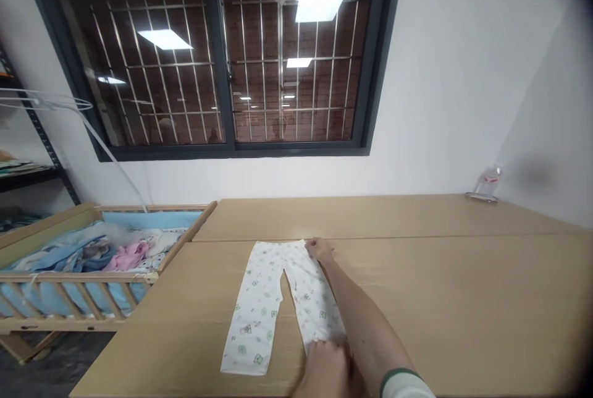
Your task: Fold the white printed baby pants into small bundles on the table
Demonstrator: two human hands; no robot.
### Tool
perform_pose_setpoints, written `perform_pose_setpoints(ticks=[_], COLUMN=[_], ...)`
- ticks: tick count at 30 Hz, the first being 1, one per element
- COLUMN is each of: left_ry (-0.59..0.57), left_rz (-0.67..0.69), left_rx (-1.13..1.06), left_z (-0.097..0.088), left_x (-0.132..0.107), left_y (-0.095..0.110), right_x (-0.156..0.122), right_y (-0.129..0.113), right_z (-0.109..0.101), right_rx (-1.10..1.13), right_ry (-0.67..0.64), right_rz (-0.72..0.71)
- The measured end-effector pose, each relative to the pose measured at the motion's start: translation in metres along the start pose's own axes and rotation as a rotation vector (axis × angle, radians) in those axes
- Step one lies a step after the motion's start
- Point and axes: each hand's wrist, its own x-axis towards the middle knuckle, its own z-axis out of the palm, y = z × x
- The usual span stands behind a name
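Note:
A small pair of white baby pants (259,305) with a green print lies flat on the wooden table (463,299), waist at the far end and legs toward me. My right hand (319,250) reaches out to the right corner of the waistband, its fingers curled on the cloth. My left hand (327,366) is close to me at the cuff of the right leg, fingers closed over the hem. My right forearm runs along the right edge of that leg and hides part of it.
A wooden crib (92,277) with blue lining and a heap of baby clothes stands against the table's left side. A plastic bottle (486,185) lies by the wall at the far right. A dark shelf (28,169) is at the left, and a barred window is ahead.

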Motion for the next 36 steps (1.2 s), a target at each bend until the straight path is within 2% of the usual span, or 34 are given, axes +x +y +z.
perform_pose_setpoints(ticks=[4,9,14,19,24,29,32,36], left_ry=[0.086,0.28,0.433,0.495,0.559,0.579,0.609,0.635], left_rz=[-0.015,-0.109,-0.082,-0.138,-0.252,-0.292,-0.329,-0.39], left_rx=[-0.056,-0.179,-0.431,-0.567,-0.525,-0.445,-0.384,-0.295], left_z=[0.002,-0.002,-0.017,-0.035,-0.043,-0.037,-0.032,-0.029], left_x=[-0.002,-0.014,-0.036,-0.066,-0.089,-0.097,-0.101,-0.107], left_y=[-0.009,-0.025,-0.054,-0.09,-0.133,-0.173,-0.184,-0.185], right_x=[-0.002,0.002,0.003,-0.004,-0.016,-0.028,-0.034,-0.042], right_y=[-0.005,-0.024,-0.064,-0.11,-0.143,-0.16,-0.166,-0.168], right_z=[-0.002,-0.005,-0.002,0.014,0.042,0.071,0.083,0.092], right_rx=[0.095,0.234,0.351,0.424,0.415,0.361,0.339,0.328], right_ry=[-0.035,-0.091,-0.084,-0.103,-0.114,-0.108,-0.109,-0.125], right_rz=[-0.016,-0.093,-0.134,-0.159,-0.17,-0.196,-0.203,-0.216])
